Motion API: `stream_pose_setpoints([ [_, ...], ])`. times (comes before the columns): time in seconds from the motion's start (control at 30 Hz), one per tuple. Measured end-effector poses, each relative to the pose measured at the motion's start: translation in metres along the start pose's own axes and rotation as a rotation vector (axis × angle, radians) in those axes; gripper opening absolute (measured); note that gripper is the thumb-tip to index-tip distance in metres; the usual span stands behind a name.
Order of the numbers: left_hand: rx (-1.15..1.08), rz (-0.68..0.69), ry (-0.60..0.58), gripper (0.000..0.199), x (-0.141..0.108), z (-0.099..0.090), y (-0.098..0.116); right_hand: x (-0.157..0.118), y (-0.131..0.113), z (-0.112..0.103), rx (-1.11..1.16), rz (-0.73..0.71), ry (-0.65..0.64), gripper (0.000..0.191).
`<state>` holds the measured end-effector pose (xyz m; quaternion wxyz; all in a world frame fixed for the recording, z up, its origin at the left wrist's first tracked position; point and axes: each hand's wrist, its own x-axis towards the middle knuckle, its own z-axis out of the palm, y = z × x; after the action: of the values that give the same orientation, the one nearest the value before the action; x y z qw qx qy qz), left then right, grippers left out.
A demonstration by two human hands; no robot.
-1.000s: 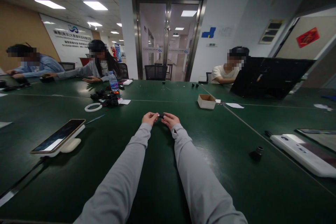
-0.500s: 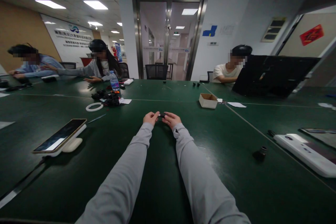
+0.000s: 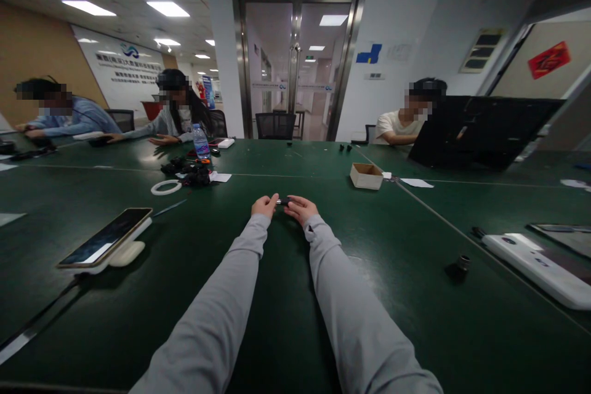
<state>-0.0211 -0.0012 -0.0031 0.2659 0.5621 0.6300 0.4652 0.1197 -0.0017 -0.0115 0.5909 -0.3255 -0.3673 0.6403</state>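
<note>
Both of my hands meet over the middle of the green table, holding one small black piece with a silvery end (image 3: 283,202) between them. My left hand (image 3: 264,207) pinches the silvery end on the left. The black body lies in the fingers of my right hand (image 3: 301,209), which covers part of it. The piece is too small to tell its exact kind. On the table, to the right of my right forearm, stands a short black cylindrical part (image 3: 463,263).
A phone on a stand (image 3: 108,239) sits at left, near a white tape ring (image 3: 166,188). Beyond are a water bottle (image 3: 201,143) and black cables (image 3: 191,171). A small open box (image 3: 366,176), a monitor (image 3: 484,132) and a white device (image 3: 538,268) occupy the right. Three people sit opposite.
My hands stay nearly in place, and slightly more of the silvery end shows between them. The grey-sleeved person at left has lowered the outstretched hand to the table.
</note>
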Motion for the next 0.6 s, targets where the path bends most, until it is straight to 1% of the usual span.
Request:
stream_pose_setpoints([
  [0.2,0.033,0.021,0.013,0.045,-0.0009,-0.0010,0.0026,-0.0007,-0.0005,-0.0003,-0.007,0.004,-0.008,0.025],
  [0.6,0.028,-0.001,-0.033,0.047,-0.0014,-0.0057,0.0043,0.0071,0.0071,-0.0039,-0.043,-0.013,-0.025,0.030],
])
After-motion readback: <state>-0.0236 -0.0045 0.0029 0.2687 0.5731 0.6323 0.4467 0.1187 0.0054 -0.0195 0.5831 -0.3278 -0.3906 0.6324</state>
